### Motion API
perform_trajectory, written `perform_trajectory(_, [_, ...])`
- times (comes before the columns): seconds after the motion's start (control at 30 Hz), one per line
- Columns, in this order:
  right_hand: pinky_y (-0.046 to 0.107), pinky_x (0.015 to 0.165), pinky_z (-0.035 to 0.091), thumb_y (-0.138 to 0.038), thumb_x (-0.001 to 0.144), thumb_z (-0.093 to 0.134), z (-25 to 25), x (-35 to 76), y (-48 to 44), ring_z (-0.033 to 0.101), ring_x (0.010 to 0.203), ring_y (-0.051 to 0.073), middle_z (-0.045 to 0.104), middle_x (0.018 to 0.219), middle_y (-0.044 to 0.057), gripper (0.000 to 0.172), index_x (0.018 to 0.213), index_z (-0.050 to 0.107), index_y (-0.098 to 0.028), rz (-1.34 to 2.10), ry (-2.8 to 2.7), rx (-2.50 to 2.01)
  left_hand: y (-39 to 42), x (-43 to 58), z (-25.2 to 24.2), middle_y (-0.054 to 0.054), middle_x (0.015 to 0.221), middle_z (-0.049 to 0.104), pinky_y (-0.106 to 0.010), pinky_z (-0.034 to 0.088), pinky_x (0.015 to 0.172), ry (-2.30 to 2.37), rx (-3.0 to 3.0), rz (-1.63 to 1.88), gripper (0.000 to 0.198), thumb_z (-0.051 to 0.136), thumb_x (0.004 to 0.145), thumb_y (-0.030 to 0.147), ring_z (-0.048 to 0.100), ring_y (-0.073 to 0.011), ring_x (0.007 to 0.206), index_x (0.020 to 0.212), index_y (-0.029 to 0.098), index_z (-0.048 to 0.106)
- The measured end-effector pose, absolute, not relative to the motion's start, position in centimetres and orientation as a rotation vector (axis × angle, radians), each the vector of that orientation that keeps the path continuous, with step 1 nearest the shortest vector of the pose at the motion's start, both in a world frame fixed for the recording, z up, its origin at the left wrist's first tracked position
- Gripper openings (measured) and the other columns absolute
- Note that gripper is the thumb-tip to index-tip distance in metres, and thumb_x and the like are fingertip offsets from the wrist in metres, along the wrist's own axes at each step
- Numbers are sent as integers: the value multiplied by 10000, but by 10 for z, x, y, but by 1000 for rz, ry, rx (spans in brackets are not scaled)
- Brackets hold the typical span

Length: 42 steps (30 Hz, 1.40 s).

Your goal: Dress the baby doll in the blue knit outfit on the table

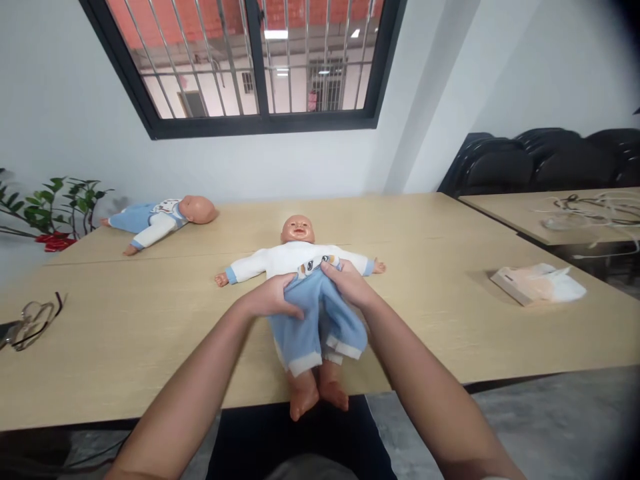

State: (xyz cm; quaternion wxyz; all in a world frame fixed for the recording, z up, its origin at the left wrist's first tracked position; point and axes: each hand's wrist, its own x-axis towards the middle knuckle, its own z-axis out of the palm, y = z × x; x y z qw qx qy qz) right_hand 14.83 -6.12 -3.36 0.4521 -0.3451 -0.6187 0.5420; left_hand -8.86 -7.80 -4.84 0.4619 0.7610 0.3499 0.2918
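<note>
A baby doll (299, 231) lies on its back on the table, its head toward the window and its bare feet at the near edge. It wears a white long-sleeved top (253, 265) with blue cuffs, and its arms are spread out. Over its belly and legs are light blue overalls (307, 303) with pale hems and a cartoon print on the bib. My left hand (277, 295) grips the overalls at the left side of the waist, thumb on top. My right hand (345, 280) pinches the bib's right edge. The fingers under the cloth are hidden.
A second doll (155, 219) in similar clothes lies at the back left beside a potted plant (53, 207). Eyeglasses (35, 323) rest at the left, a tissue pack (537, 283) at the right. Cables (595, 208) lie on another table, before stacked black chairs (540, 160).
</note>
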Motion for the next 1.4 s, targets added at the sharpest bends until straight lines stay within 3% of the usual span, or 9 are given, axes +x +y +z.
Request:
perform_trajectory(0.1, [380,884,595,-627,826,764,-35,143,-67,723,949,241,785,1047,74,483,1041,748,-195,1492,-1412,-798,-79,-89,-49,-86,1088,783,-434,574,915,863,1801,668,467,851,767,487,716,-303,1009,1101,173,766])
perform_trajectory(0.2, [400,944,597,-528,783,839,-34,140,-74,727,1030,249,770,1172,79,521,1184,715,-219,1600,-1389,-748,-78,-87,-56,-116,1194,759,-403,572,923,814,1594,895,517,754,874,511,715,-280,1055,1256,167,702])
perform_trajectory(0.5, [457,1081,535,-341,769,863,-25,148,-69,698,1180,260,747,1282,55,569,1307,702,-252,1449,-1946,-716,-79,-80,-63,-146,1307,718,-450,559,986,722,1303,1090,620,737,882,549,713,-313,1128,1366,180,618])
perform_trajectory(0.7, [477,1050,527,-387,838,786,-38,149,-58,721,1040,265,797,1087,49,254,1024,787,-214,1193,-1714,-781,-87,-87,-46,-138,1579,515,-531,357,1235,726,1752,837,1078,994,571,385,443,-404,1479,1520,215,511])
perform_trajectory(0.87, [426,1024,549,-433,808,829,-45,145,-62,715,1080,251,779,1170,63,394,1122,748,-211,1449,-1517,-724,-93,-89,-36,-133,1326,708,-503,517,1071,885,1790,763,661,818,816,414,657,-344,1229,1399,174,622])
perform_trajectory(0.97, [419,1068,532,-455,799,854,-45,148,-63,708,1141,248,751,1272,90,520,1232,712,-205,1673,-1590,-662,-93,-91,-38,-129,1335,713,-455,505,1077,814,1707,725,502,731,911,436,660,-306,1231,1333,169,672])
perform_trajectory(1.13, [415,1125,505,-440,762,891,-40,153,-64,665,1262,259,688,1402,96,717,1399,638,-227,1786,-1836,-547,-88,-90,-52,-162,1265,744,-434,513,1039,675,1393,892,531,804,850,453,700,-306,1156,1260,130,706])
perform_trajectory(1.27, [419,1143,493,-373,787,877,-36,153,-64,658,1275,248,686,1409,72,639,1374,656,-252,1625,-1925,-602,-90,-86,-57,-185,1191,765,-441,548,978,595,1164,933,586,811,815,507,733,-333,1088,1233,108,715])
perform_trajectory(1.4, [445,1087,529,-429,800,857,-38,155,-59,713,1160,265,762,1252,87,508,1241,737,-208,1508,-1823,-608,-97,-84,-49,-175,1424,657,-486,490,1105,613,1358,823,780,890,737,476,634,-367,1296,1405,172,627])
